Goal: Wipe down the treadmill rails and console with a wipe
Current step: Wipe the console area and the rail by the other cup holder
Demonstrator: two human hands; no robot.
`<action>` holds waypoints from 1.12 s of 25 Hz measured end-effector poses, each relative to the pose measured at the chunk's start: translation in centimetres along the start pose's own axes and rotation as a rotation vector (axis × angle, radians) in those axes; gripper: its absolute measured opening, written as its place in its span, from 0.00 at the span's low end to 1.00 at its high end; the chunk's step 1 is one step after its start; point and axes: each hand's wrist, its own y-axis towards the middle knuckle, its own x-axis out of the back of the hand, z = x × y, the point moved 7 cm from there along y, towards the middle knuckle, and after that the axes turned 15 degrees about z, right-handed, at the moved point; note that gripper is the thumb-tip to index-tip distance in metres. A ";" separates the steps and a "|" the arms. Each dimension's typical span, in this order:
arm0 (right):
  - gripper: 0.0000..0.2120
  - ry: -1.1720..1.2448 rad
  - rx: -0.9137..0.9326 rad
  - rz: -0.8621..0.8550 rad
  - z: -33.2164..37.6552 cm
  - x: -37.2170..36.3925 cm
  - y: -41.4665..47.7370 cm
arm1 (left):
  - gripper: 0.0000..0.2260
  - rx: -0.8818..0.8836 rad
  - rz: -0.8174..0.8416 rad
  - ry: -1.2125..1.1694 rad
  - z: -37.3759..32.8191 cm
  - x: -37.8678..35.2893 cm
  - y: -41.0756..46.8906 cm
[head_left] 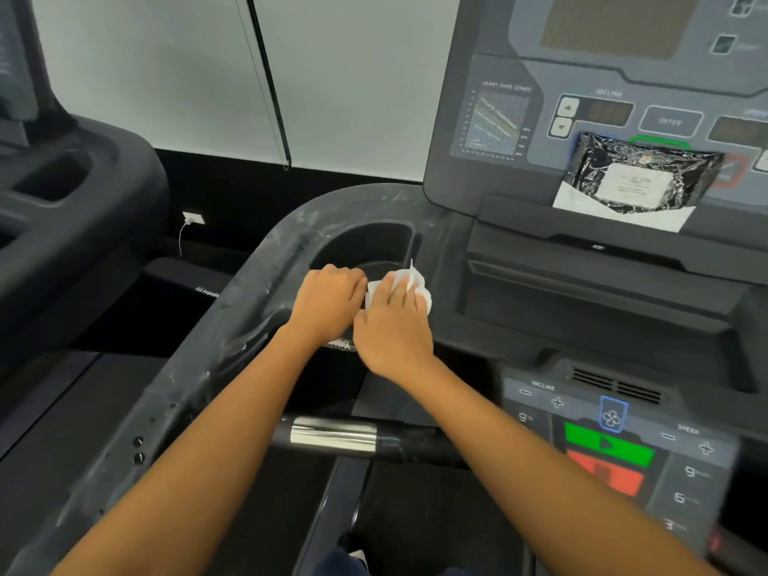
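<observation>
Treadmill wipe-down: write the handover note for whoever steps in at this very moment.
Left hand: curled at the wipe's left edge, apparently pinching it.
Right hand: fingers flat on the wipe, pressing it down at the cup holder rim.
Wipe pack: leaning on the console ledge.
Done: left rail shows smeared streaks, so it has likely been wiped.
Left: console and lower keypad show no streaks; right rail not in view.
</observation>
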 end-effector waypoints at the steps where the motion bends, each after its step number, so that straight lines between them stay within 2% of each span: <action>1: 0.32 0.044 -0.012 -0.028 0.0 0.3 0.8 | 0.17 -0.010 -0.032 -0.034 0.3 0.4 -0.1; 4: 0.33 0.156 -0.091 -0.109 -1.0 2.7 5.0 | 0.14 -0.041 -0.089 -0.064 1.6 1.7 -0.1; 8: 0.32 0.233 -0.142 -0.113 -3.1 5.1 8.0 | 0.18 0.023 -0.122 0.045 4.7 3.1 0.3; 11: 0.30 0.091 -0.195 -0.228 -1.7 2.7 6.1 | 0.23 0.136 -0.020 0.092 7.0 2.5 1.3; 13: 0.30 0.007 -0.213 -0.283 -0.7 0.9 4.8 | 0.25 0.146 0.005 0.100 7.4 2.0 1.9; 18: 0.36 0.054 -0.224 -0.275 -2.2 3.6 7.4 | 0.25 0.171 0.024 0.064 7.3 2.0 3.6; 22: 0.35 0.085 -0.191 -0.252 -3.3 5.9 10.0 | 0.25 0.140 0.009 0.081 7.2 2.0 4.0; 25: 0.34 0.176 -0.176 -0.226 -3.5 5.4 8.6 | 0.25 0.132 -0.013 0.084 7.0 1.8 3.5; 28: 0.36 0.157 -0.200 -0.192 -3.3 4.6 8.2 | 0.25 0.136 -0.012 0.076 7.0 1.7 3.4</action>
